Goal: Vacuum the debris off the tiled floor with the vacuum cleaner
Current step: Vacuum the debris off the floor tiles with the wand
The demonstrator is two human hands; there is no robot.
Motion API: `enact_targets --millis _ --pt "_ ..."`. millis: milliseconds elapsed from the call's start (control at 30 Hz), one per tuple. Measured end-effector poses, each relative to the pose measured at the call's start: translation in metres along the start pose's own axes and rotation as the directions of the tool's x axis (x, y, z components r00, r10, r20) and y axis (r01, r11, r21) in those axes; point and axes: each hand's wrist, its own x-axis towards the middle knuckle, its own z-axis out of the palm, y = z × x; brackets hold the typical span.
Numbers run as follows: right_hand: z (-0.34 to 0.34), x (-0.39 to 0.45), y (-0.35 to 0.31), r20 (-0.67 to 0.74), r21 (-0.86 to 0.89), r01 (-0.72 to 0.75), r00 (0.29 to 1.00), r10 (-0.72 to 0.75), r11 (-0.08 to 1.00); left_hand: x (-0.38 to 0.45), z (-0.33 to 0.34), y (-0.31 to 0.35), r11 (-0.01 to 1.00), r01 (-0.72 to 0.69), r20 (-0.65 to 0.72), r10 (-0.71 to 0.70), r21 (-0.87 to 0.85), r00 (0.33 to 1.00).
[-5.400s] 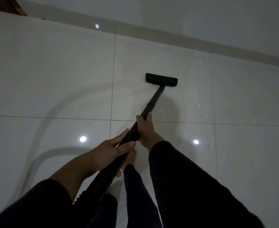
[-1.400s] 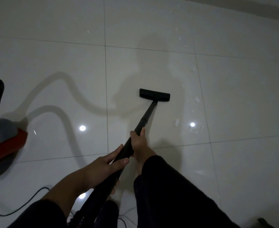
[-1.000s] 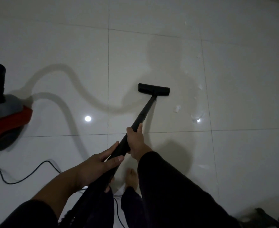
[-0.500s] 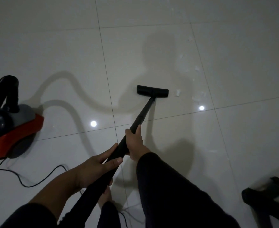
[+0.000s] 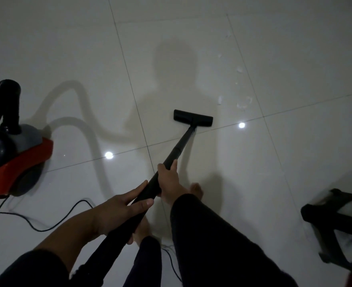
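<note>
The vacuum cleaner's wand (image 5: 177, 151) is a long, stiff black tube, and judged by how it is carried it looks light enough to steer with two hands but long enough to want them spread along it: one low for aim, one higher for push. It runs from the lower middle of the view up to the floor head (image 5: 193, 118), which sits flat on the tiled floor (image 5: 295, 162), just short of a grout line. The glossy tiles should let the head slide easily (too easily, perhaps, so a light downward press seems wise).

The right hand (image 5: 169, 180) is wrapped round the wand at its lower joint, thumb up along the tube, arm stretched forward in a dark sleeve. The left hand (image 5: 122, 206) closes on the thicker upper section nearer the body, fingers laid over the top, forearm bare and coming in from the lower left.

The debris (image 5: 242, 104), pale scraps, lies up and to the right of the head, near it but apart; in this dim light I cannot tell whether they are paper or something else. The red canister (image 5: 17, 160) stands well apart at the left, its hose (image 5: 3, 98) arching upward and its cord (image 5: 46, 220) trailing over the floor toward the person's feet, where it could snag. A dark stool-like frame (image 5: 336, 228) stands at the right edge.
</note>
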Motion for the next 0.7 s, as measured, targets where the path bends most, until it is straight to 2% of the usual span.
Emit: enact_targets --millis 200,400,533,700 --pt "-0.021 0.002 0.009 -0.032 0.073 0.010 0.999 -0.007 0.997 0.015 0.014 -0.003 0.997 -0.013 0.037 0.011 0.070 0.999" --pt "-0.062 0.011 0.004 -0.128 0.083 0.020 0.992 -0.009 0.996 0.038 0.040 0.014 1.000 -0.007 0.106 0.007 0.003 0.994" --pt "-0.096 0.025 -0.005 -0.122 0.072 0.012 0.993 -0.004 0.997 0.060 0.065 0.029 1.000 -0.015 0.107 0.015 0.002 0.994" --pt "-0.141 0.044 -0.016 -0.105 -0.020 0.002 0.995 -0.004 1.000 0.081 0.108 0.051 0.989 0.006 0.086 0.007 -0.150 0.996"
